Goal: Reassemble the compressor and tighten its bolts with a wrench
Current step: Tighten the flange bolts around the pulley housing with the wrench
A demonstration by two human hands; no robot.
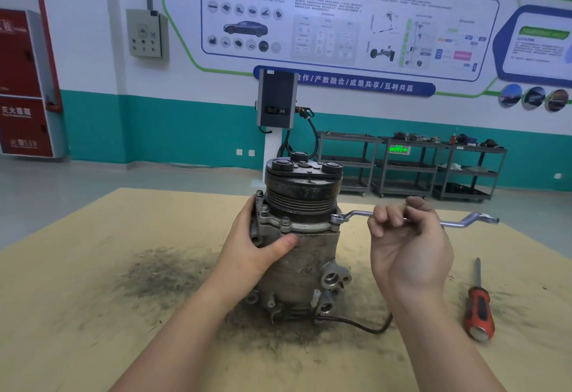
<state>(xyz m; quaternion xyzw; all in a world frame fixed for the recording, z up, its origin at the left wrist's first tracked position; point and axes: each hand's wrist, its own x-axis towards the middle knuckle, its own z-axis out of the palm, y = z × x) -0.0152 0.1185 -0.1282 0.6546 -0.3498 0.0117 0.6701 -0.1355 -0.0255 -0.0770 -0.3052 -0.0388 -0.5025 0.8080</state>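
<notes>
Holding the compressor [301, 237] steady with my left hand [257, 243] curled round its side; my right hand [405, 237] grips the wrench [359, 214], whose ring end sits on a bolt [335, 218] at the rim.

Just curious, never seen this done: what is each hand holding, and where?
Right hand grips the wrench mid-shaft; left hand holds the compressor by its upper left side.

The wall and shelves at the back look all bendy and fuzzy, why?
In the head view the wide lens curves the wall stripe and tilts the shelves, whose clutter looks soft; the poster has a bright glare patch; the compressor, wrench and right hand look sharp.
</notes>
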